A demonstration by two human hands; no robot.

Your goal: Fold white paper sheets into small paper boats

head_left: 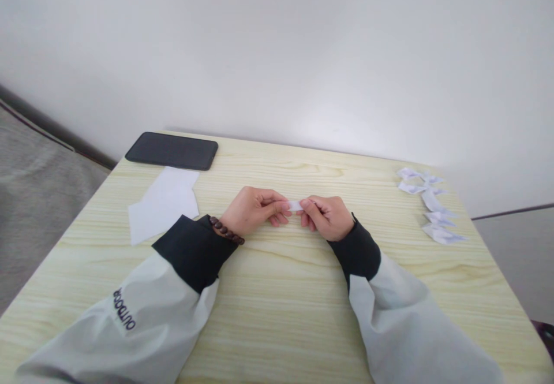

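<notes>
A small folded piece of white paper (295, 205) is stretched between my two hands, just over the middle of the table. My left hand (259, 206), with a dark bead bracelet at the wrist, pinches its left end between thumb and fingers. On the other end, my right hand (325, 215) is closed in the same kind of pinch. Only a short strip of the paper shows between the thumbs; the fingers hide the rest.
White paper sheets (167, 208) lie overlapping at the left, below a black phone (173, 150). Several folded white paper figures (439, 217) sit in a cluster near the right edge of the wooden table (277, 314). A pale wall (277, 55) rises behind it.
</notes>
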